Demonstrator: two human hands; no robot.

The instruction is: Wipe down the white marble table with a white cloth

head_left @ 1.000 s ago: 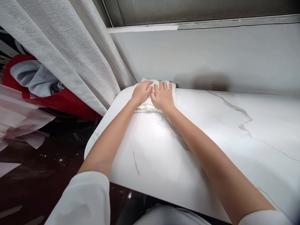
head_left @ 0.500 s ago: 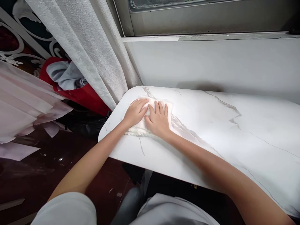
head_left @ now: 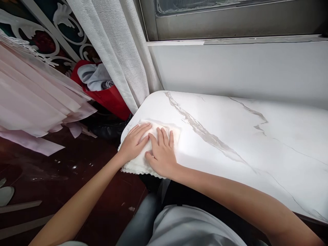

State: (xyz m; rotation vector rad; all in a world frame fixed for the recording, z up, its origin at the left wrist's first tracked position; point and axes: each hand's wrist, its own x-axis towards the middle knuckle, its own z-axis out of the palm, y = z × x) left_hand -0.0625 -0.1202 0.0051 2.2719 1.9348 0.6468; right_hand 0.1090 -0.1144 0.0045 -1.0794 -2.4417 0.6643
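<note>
A white fluffy cloth [head_left: 135, 165] lies at the near left corner of a white marble-look table [head_left: 230, 136], its fringe hanging over the table edge. My left hand [head_left: 134, 141] lies flat on the cloth with fingers stretched out. Beside it, my right hand [head_left: 161, 153] presses flat on the same cloth, fingers apart. Both hands touch each other side by side. Most of the cloth is hidden under them.
A grey curtain [head_left: 115, 51] hangs at the table's far left corner, below a window frame [head_left: 230, 20]. A red bag [head_left: 112, 99] with grey clothing sits on the dark floor [head_left: 64, 177]. Pale pink pleated fabric [head_left: 33, 102] spreads at the left.
Both hands have slid the cloth from the table's far edge by the wall back toward me, to the near left corner. The cloth's fringe now overhangs the edge.
</note>
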